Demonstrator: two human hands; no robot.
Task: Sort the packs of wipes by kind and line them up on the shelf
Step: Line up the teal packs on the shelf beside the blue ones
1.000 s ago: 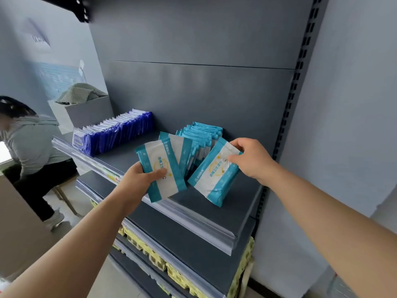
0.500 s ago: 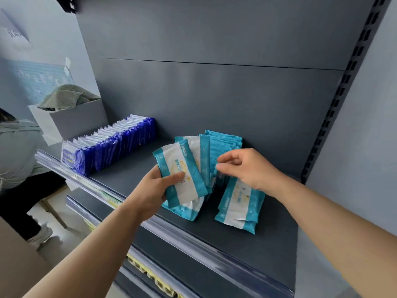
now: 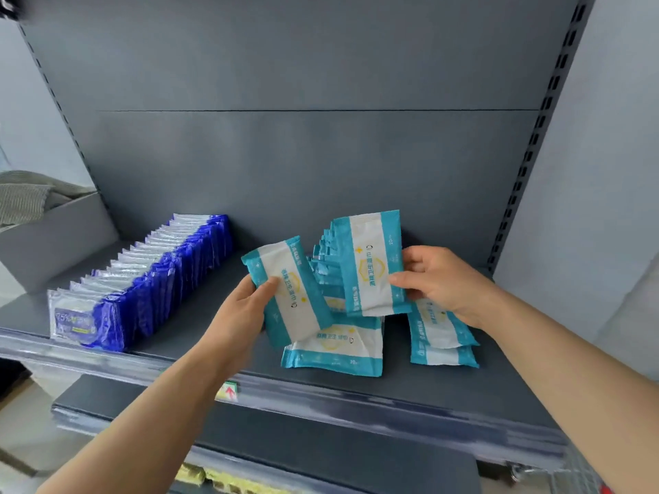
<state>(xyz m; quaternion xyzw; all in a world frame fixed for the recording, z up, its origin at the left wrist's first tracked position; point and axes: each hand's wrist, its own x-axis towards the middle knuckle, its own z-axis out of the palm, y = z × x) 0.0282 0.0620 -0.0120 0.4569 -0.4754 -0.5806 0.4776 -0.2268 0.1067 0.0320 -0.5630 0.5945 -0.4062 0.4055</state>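
left hand [image 3: 246, 308] has its fingers [image 3: 265, 286] wrapped on a tilted teal pack [image 3: 289, 290], right hand [image 3: 440, 279] is pinching an upright teal pack [image 3: 371, 265] above the middle of the shelf [image 3: 199, 333], few loose teal packs [image 3: 335, 349] lying flat by its front edge, blue packs [image 3: 149, 279] lined up toward the left edge

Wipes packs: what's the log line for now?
left hand: grips tilted teal pack | right hand: grips upright teal pack | blue packs: lined up
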